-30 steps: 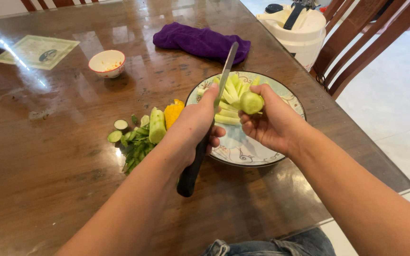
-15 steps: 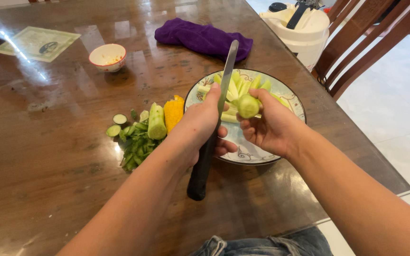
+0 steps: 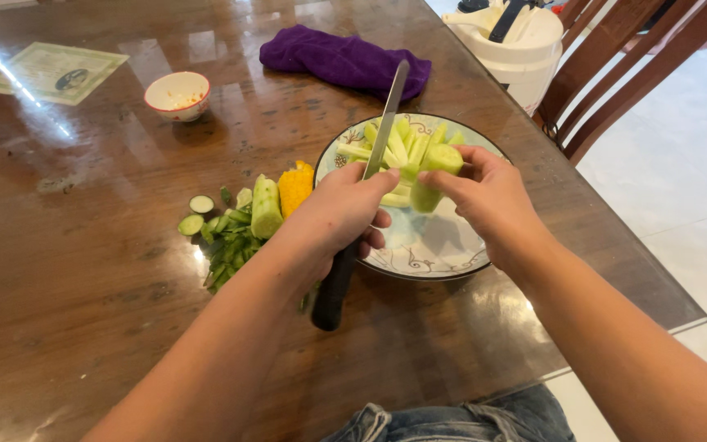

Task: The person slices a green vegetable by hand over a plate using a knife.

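Two hands meet over the plate (image 3: 419, 266) at frame centre: our left hand (image 3: 339, 214) is clamped on the knife (image 3: 389, 123), our right hand (image 3: 488, 192) pinches the cucumber piece (image 3: 434, 173); slicing lengthwise seems underway, calling for a steady cut.

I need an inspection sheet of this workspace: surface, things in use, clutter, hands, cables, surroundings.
Surface: glossy brown wooden table.
Things in use: knife, peeled cucumber piece, patterned plate holding cucumber sticks.
Clutter: green peels and slices, yellow piece, small bowl, purple cloth, printed paper.
Hands: left hand grips the knife; right hand holds the cucumber piece over the plate.
Cables: nothing seen.
Surroundings: white container, wooden chairs, pale tiled floor.
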